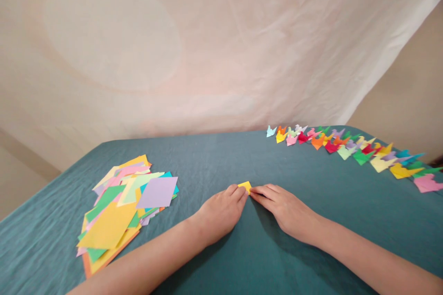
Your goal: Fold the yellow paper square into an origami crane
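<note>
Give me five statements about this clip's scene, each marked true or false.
1. The bare left hand and bare right hand touch small, folded yellow paper. True.
2. A lilac four-sided paper lies on the loose, multicoloured paper pile. True.
3. That pile lies right of both hands. False: it lies left.
4. Multicoloured folded-paper birds stand at the right. True.
5. The birds rest on red cloth. False: the tablecloth is dark teal fabric.

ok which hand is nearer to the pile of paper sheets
Left. The left hand is right of the paper pile, touching the small yellow paper; the right hand is farther off, at that paper's right edge.
</note>
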A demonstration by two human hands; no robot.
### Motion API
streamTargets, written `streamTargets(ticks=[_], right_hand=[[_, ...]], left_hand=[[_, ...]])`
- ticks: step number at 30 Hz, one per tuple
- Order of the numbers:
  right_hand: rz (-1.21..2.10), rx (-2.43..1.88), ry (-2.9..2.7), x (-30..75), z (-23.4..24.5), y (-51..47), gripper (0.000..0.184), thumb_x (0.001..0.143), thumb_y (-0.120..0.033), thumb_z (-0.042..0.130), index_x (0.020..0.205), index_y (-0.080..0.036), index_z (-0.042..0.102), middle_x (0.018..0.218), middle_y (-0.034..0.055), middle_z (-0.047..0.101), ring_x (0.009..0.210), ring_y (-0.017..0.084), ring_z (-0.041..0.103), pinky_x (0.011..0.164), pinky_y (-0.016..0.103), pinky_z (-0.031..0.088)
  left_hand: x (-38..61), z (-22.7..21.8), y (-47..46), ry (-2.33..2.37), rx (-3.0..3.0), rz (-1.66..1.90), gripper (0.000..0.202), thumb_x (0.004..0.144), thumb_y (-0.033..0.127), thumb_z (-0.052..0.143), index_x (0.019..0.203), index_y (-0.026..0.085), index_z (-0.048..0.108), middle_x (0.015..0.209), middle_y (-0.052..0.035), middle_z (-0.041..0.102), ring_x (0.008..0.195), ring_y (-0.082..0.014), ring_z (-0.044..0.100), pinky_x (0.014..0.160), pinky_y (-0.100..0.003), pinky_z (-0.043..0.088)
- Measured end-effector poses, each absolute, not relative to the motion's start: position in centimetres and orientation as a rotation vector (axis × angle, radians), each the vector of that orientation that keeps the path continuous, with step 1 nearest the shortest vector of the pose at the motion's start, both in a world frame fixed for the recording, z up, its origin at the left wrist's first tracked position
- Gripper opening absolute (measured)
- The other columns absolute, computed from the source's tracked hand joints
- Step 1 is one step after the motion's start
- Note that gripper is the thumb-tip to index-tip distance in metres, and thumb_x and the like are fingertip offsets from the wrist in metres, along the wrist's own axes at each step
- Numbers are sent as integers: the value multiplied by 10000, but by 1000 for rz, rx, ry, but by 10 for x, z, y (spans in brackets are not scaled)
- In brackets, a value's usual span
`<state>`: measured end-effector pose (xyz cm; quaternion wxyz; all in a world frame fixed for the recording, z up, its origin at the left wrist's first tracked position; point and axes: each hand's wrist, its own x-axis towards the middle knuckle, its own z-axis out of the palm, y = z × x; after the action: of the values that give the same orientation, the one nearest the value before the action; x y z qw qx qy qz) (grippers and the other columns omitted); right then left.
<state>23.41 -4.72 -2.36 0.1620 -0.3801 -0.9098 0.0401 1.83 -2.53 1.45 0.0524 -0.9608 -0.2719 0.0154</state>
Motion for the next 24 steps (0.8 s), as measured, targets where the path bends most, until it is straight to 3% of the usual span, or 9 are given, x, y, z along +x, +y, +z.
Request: streamTargets(ticks=[9,15,24], right_hand=[[114,-1092,-2596,234,-23,-46,465,838,-53,407,1290,-150,460,1221,113,537,1067,211,486,915,387,441],[84,-1063,-2568,234,-22,-45,421,864,-86,412,1272,-163,483,1187,113,562,1063,212,496,911,402,438],[69,-1059,-2575,233,-20,-45,412,861,-75,414,1260,-148,491,1176,118,567,1051,217,502,885,397,450]], left_hand=[[5,22,-2,-805,-3204,-116,395,817,77,406,1200,129,491,1212,-98,528,1110,-197,501,978,-306,408],[11,25,-13,-880,-3063,9,337,860,87,354,1161,139,496,1128,-105,561,996,-203,569,849,-325,491],[14,17,-25,-910,-2894,142,400,878,99,326,1271,127,392,1187,-132,526,1122,-222,492,843,-324,483]])
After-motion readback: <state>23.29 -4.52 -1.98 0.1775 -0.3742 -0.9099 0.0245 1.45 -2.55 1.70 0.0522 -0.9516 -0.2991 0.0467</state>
